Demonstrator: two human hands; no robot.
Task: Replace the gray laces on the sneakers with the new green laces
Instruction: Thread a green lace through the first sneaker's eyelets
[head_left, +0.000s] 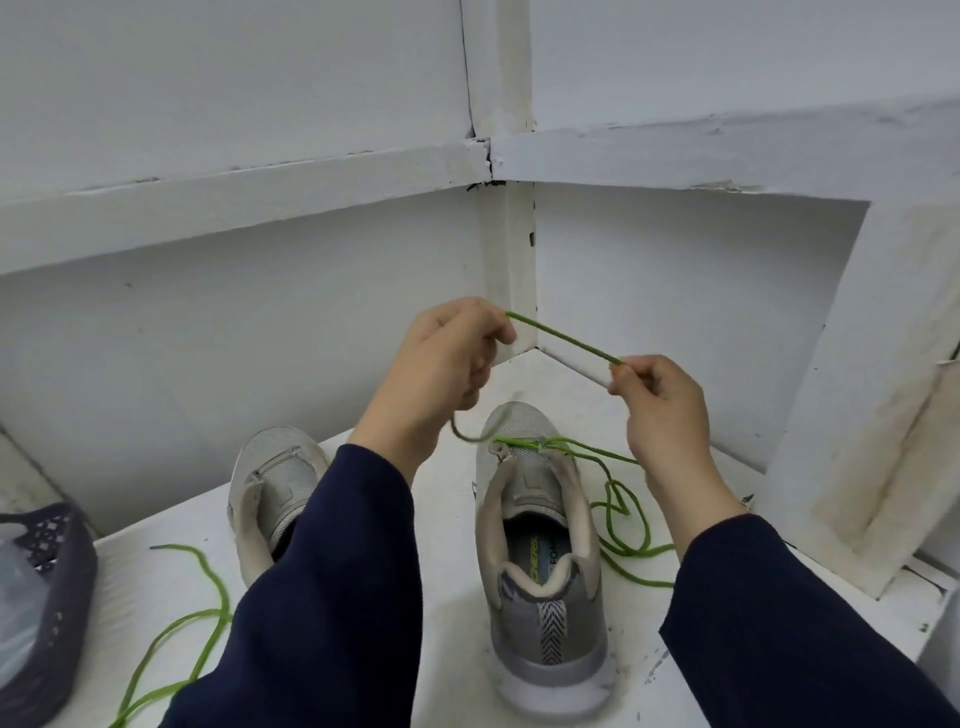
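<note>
Two grey sneakers stand on a white shelf, heels towards me. The right sneaker (540, 545) has a green lace (563, 338) threaded through its lowest eyelets near the toe. My left hand (441, 369) and my right hand (660, 400) each pinch this lace and hold a stretch of it taut in the air above the shoe. The lace's loose end curls on the shelf right of the shoe. The left sneaker (275, 483) has no lace and is partly hidden by my left sleeve. A second green lace (202, 618) lies loose at the left.
A dark perforated basket (47, 587) with clear plastic in it sits at the far left edge. White walls meet in a corner (511, 291) behind the shoes. A white upright panel (852, 415) closes the shelf at the right.
</note>
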